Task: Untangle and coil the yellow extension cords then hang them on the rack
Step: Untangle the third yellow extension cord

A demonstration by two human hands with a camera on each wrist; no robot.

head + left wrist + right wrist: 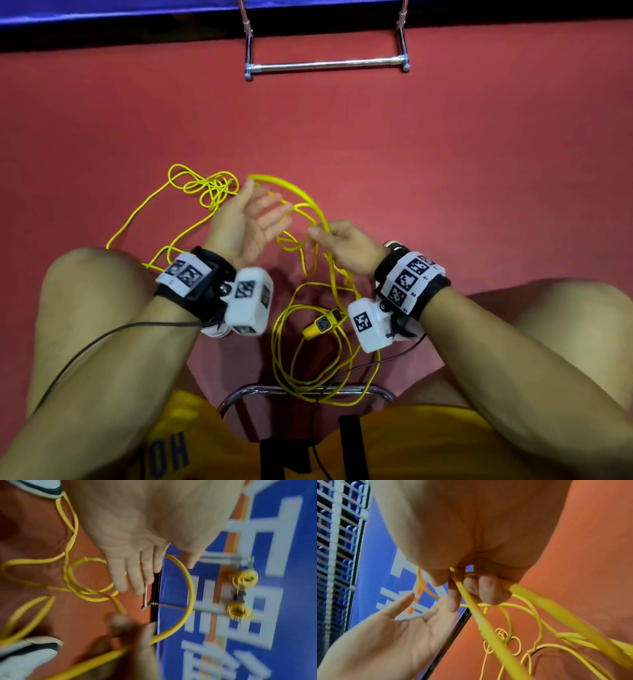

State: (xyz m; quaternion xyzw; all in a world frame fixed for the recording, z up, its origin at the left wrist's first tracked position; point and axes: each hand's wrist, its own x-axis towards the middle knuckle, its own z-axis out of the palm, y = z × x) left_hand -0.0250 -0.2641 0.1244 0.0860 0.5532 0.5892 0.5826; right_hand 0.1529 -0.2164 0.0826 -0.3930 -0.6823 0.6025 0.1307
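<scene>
A yellow extension cord (310, 346) lies in loose loops on the red floor between my knees, with a tangled knot (209, 186) at the far left and a yellow socket end (317, 327) near my right wrist. My right hand (337, 240) pinches and grips strands of the cord (471, 601), and a loop (291, 188) arcs from it over to my left hand. My left hand (255, 216) is palm up, fingers straight, and that loop (188, 585) runs behind the fingers. The chrome rack bar (325, 65) stands far ahead by the wall.
A blue banner (102, 10) runs along the far wall behind the rack. Two coiled yellow cords (243, 580) hang on the rack in the left wrist view. A chrome stool rim (308, 389) sits under me, with black cables beside it.
</scene>
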